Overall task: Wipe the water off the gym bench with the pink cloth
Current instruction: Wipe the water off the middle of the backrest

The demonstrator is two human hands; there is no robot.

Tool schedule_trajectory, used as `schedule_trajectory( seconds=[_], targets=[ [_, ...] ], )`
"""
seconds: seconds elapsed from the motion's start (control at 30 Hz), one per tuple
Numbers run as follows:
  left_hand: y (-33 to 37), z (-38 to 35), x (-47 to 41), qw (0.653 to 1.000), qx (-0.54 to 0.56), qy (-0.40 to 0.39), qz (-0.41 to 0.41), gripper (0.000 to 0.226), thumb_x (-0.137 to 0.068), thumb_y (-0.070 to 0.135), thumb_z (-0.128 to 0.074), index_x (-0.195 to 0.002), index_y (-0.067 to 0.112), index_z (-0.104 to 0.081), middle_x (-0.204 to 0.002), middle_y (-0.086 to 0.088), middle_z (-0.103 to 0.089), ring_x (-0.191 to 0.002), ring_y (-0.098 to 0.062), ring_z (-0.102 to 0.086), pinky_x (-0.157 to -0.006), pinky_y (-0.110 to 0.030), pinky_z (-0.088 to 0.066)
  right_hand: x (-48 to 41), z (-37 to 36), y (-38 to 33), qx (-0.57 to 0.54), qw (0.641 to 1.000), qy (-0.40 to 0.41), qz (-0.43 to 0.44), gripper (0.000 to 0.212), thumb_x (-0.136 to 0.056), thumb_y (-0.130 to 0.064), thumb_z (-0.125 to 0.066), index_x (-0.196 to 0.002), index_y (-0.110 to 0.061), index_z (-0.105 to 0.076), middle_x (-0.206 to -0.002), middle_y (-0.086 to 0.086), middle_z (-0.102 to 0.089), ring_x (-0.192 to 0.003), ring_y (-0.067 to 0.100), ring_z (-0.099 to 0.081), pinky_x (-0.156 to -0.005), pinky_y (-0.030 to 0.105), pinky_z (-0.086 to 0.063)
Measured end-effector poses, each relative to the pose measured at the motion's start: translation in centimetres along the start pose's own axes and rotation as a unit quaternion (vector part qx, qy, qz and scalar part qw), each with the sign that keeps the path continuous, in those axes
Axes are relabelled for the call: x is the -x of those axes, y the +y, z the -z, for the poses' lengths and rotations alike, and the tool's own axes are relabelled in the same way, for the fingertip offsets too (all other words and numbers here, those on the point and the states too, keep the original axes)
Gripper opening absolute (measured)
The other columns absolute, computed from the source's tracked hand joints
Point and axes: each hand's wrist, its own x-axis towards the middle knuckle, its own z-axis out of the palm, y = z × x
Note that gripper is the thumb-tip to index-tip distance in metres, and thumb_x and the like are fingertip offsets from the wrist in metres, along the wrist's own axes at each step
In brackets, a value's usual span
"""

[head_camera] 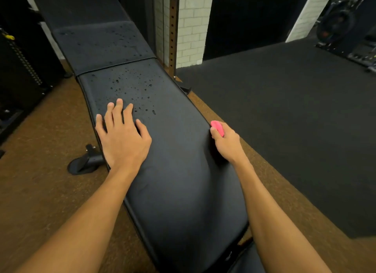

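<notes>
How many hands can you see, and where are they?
2. The left hand lies flat on the gym bench near the water drops; the right hand grips the pink cloth at the bench's right edge.

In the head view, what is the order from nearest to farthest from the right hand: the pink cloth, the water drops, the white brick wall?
1. pink cloth: held in the right hand itself, at the right edge of the bench.
2. water drops: on the bench pad, ahead and to the left.
3. white brick wall: far behind the bench, in the background.
</notes>
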Motion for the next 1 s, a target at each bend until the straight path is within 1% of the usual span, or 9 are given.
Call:
schedule_trajectory(
  seconds=[0.07,0.13,0.37,0.53,0.63,0.7,0.8,0.9,1.0],
  targets=[
    [0.1,0.0,-0.2,1.0,0.001,-0.001,-0.001,0.051,-0.105,0.032,-0.045,-0.152,0.013,-0.051,-0.167,-0.009,-0.039,-0.159,-0.028,-0.028,-0.13,-0.055,-0.017,-2.1,-0.2,-0.8,-0.013,1.0,-0.016,-0.01,0.045,-0.11,-0.045,-0.048,-0.152,-0.03,-0.057,-0.15,0.0,-0.062,-0.144,0.025,-0.051,-0.121,0.038,-0.037],
    [0.2,0.0,-0.3,1.0,-0.002,-0.003,0.001,0.051,-0.105,0.032,-0.047,-0.152,0.013,-0.051,-0.167,-0.009,-0.04,-0.159,-0.028,-0.028,-0.13,-0.055,-0.017,-4.2,-0.6,-2.0,-0.019,0.999,-0.036,-0.005,0.045,-0.108,-0.049,-0.048,-0.149,-0.033,-0.06,-0.145,0.001,-0.066,-0.14,0.026,-0.055,-0.123,0.047,-0.04],
    [0.3,-0.2,-0.7,1.0,-0.017,-0.006,0.012,0.05,-0.103,0.032,-0.047,-0.15,0.016,-0.054,-0.166,-0.006,-0.042,-0.159,-0.026,-0.03,-0.129,-0.053,-0.018,-10.3,-2.7,-8.3,-0.052,0.995,-0.071,0.049,0.043,-0.11,-0.045,-0.05,-0.148,-0.03,-0.062,-0.146,0.002,-0.064,-0.138,0.024,-0.056,-0.122,0.048,-0.041],
    [0.5,-0.3,-0.8,1.0,-0.018,0.004,0.018,0.052,-0.101,0.034,-0.045,-0.148,0.017,-0.057,-0.164,-0.004,-0.045,-0.157,-0.024,-0.033,-0.129,-0.052,-0.019,-10.8,-2.6,-6.4,-0.076,0.989,-0.101,0.078,0.05,-0.105,-0.054,-0.055,-0.151,-0.037,-0.058,-0.143,-0.021,-0.063,-0.136,0.017,-0.06,-0.123,0.048,-0.041],
    [0.6,-0.3,-0.8,1.0,-0.017,0.007,0.019,0.053,-0.1,0.036,-0.044,-0.147,0.017,-0.058,-0.163,-0.004,-0.046,-0.156,-0.025,-0.035,-0.128,-0.053,-0.022,-10.0,-1.5,-3.5,-0.092,0.986,-0.128,0.05,0.046,-0.108,-0.051,-0.056,-0.153,-0.039,-0.058,-0.125,-0.033,-0.064,-0.124,0.006,-0.064,-0.121,0.042,-0.043],
    [0.7,-0.2,-0.8,1.0,-0.016,0.006,0.02,0.053,-0.1,0.036,-0.044,-0.147,0.018,-0.059,-0.163,-0.004,-0.047,-0.156,-0.024,-0.036,-0.128,-0.052,-0.023,-10.2,-1.4,-2.9,-0.122,0.982,-0.141,0.026,0.041,-0.109,-0.049,-0.057,-0.148,-0.037,-0.063,-0.125,-0.027,-0.067,-0.12,0.002,-0.064,-0.121,0.042,-0.044],
    [0.8,-0.2,-0.8,1.0,-0.014,0.004,0.024,0.052,-0.1,0.037,-0.045,-0.147,0.02,-0.059,-0.163,-0.002,-0.046,-0.156,-0.022,-0.035,-0.128,-0.05,-0.022,-11.9,-2.0,-5.1,-0.122,0.984,-0.131,0.024,0.037,-0.108,-0.047,-0.056,-0.14,-0.034,-0.068,-0.124,-0.014,-0.07,-0.123,0.012,-0.065,-0.12,0.047,-0.045],
    [0.8,-0.2,-0.7,1.0,-0.013,0.003,0.026,0.052,-0.1,0.038,-0.045,-0.147,0.021,-0.058,-0.163,0.0,-0.045,-0.157,-0.02,-0.033,-0.129,-0.05,-0.021,-12.6,-2.9,-8.6,-0.068,0.988,-0.106,0.085,0.037,-0.112,-0.042,-0.05,-0.14,-0.026,-0.066,-0.13,-0.003,-0.067,-0.132,0.022,-0.06,-0.117,0.042,-0.043],
    [0.6,-0.2,-0.7,1.0,-0.006,0.0,0.026,0.051,-0.1,0.037,-0.045,-0.146,0.021,-0.059,-0.163,-0.001,-0.046,-0.157,-0.02,-0.033,-0.128,-0.05,-0.021,-11.4,-4.3,-9.7,0.004,0.982,-0.039,0.186,0.036,-0.114,-0.033,-0.047,-0.143,-0.018,-0.06,-0.139,0.004,-0.063,-0.135,0.026,-0.055,-0.108,0.037,-0.041]
  ],
)
